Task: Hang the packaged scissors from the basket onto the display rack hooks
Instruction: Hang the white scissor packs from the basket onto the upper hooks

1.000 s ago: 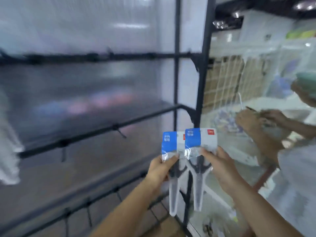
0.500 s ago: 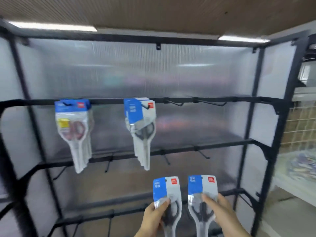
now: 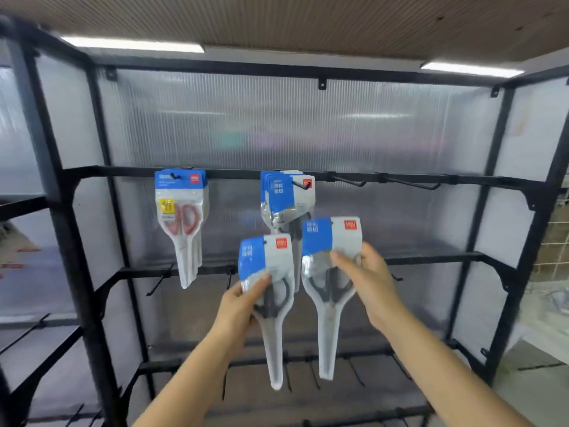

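Now both hands are raised before the rack (image 3: 308, 175) — left hand (image 3: 240, 306) and right hand (image 3: 368, 278) each pinch one scissors pack.

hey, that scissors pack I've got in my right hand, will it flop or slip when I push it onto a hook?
The blue-and-grey carded scissors pack with dark handles held by the right hand stands straight, so it is probably fairly stiff. Its clear plastic blister looks glossy, so possibly slippery. Once hung, it will likely swing, like the grey packs on the black wire hook.
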